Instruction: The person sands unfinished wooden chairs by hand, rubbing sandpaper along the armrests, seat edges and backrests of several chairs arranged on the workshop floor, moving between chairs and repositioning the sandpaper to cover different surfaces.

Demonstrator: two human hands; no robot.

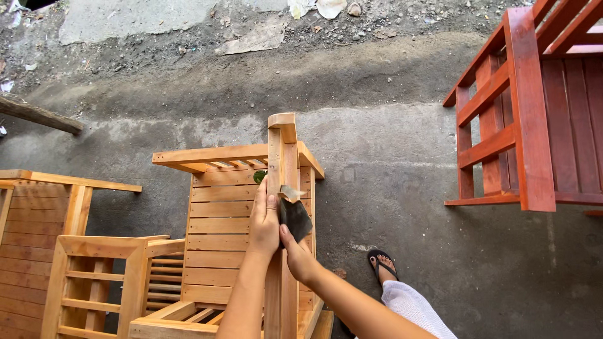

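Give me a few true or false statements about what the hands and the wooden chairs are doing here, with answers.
1. The left hand rests on the upright post of the unpainted slatted wooden chair. True.
2. The right hand holds a dark sheet of sandpaper against that post. True.
3. The red-stained wooden chair lies on its side at the left. False: it stands at the right.
4. The person's foot is bare. False: it wears a black flip-flop.
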